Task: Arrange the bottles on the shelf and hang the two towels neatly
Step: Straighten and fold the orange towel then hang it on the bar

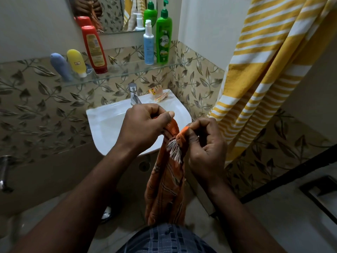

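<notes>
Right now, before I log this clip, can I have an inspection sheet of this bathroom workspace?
Surface: glass shelf above a white sink.
Job's things: blue tube, yellow tube and red bottle stand at the shelf's left; white pump bottle and green pump bottle at its right. An orange towel hangs from both hands; a yellow striped towel hangs at right.
Clutter: orange packets on the sink rim beside the tap.
Grips: left hand pinches the towel's edge; right hand pinches its fringed corner.
Cables: nothing seen.
Surroundings: mirror, leaf-patterned tiles.

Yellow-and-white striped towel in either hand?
No: left hand and right hand grip the orange fringed towel; the yellow striped towel hangs alongside.
</notes>
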The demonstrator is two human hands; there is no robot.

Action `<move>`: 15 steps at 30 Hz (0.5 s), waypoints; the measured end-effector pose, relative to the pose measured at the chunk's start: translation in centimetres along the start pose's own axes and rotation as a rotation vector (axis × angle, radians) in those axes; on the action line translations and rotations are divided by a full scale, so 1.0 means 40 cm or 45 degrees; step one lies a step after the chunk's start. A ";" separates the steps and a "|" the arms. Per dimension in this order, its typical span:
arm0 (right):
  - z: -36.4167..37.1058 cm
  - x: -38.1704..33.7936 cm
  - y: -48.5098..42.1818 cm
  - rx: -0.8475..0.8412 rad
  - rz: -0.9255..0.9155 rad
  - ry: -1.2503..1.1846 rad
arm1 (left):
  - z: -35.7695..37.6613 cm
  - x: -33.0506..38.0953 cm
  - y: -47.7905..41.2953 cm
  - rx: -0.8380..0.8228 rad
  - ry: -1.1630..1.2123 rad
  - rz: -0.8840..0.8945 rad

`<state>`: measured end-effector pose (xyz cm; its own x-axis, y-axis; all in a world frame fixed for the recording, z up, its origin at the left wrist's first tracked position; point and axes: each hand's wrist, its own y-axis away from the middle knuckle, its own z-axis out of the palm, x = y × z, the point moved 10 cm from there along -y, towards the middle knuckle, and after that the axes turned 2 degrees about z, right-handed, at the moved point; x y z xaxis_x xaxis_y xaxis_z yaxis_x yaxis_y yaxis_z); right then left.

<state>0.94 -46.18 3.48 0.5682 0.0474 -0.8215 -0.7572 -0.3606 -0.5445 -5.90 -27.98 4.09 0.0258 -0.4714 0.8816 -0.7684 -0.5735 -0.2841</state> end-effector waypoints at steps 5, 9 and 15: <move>0.029 0.007 -0.001 -0.120 0.038 0.057 | 0.054 -0.023 0.023 -0.140 0.427 -0.243; 0.020 0.036 -0.006 -0.061 0.133 0.052 | 0.074 -0.028 0.035 -0.213 0.525 -0.253; 0.012 0.058 -0.013 -0.002 0.204 0.031 | 0.081 -0.031 0.049 -0.261 0.563 -0.255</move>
<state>2.49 -45.46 1.78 0.4479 -0.0337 -0.8935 -0.8384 -0.3629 -0.4066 -5.39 -30.69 1.23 -0.0533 -0.0128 0.9985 -0.8865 -0.4597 -0.0532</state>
